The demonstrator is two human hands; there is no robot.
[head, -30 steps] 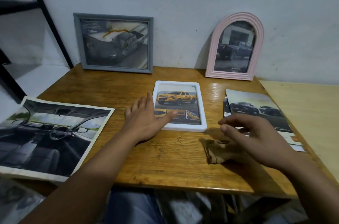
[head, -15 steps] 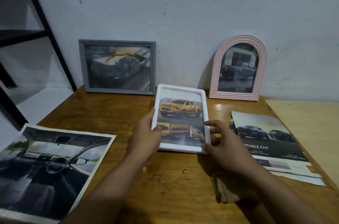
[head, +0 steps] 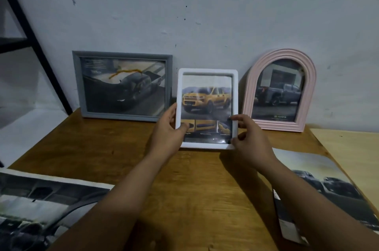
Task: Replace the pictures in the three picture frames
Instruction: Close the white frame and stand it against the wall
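The white rectangular plastic picture frame (head: pixel 207 108), flat on the wooden tabletop (head: pixel 127 148) a second ago, now stands raised between the grey and pink frames, left hand (head: pixel 167 132) and right hand (head: pixel 249 141) gripping its lower edges; it appears ready to set against the wall.

The scene is dim and flat, with a cool grey cast on the wall (head: pixel 205 4). Soft glare washes the glass of the white frame (head: pixel 207 72) at 12 o'clock of centre. Faint shadows sit left of the pink frame (head: pixel 307 78). The printed sheets at 8 o'clock (head: pixel 41 205) and 4 o'clock (head: pixel 328 185) smear with blur, and the black shelf post (head: pixel 30 41) bows at the wide-angle edge.
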